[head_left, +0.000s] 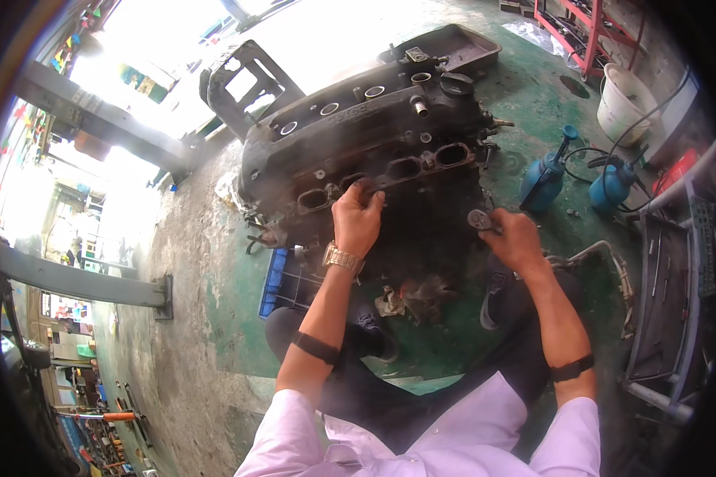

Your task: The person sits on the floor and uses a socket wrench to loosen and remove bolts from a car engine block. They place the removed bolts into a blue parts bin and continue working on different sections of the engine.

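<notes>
Head view, looking down. A dirty black engine block [374, 151] sits on the green floor [533, 103] in front of the person, partly over a blue crate [278, 282]. The left hand [358, 219], wristwatch [342, 258] on the wrist, presses on the block's near side by the row of oval ports [390, 171], fingers curled closed over the edge at one port. The right hand [513, 238] is just right of the block's lower side, fingers closed around a small round grey metal part [479, 219]; exact grip hard to tell. Two blue spray bottles [545, 179] stand to the right, white bucket [624, 99] beyond them, red rack [589, 28] at the top. A black tray [453, 48] lies behind the block.
</notes>
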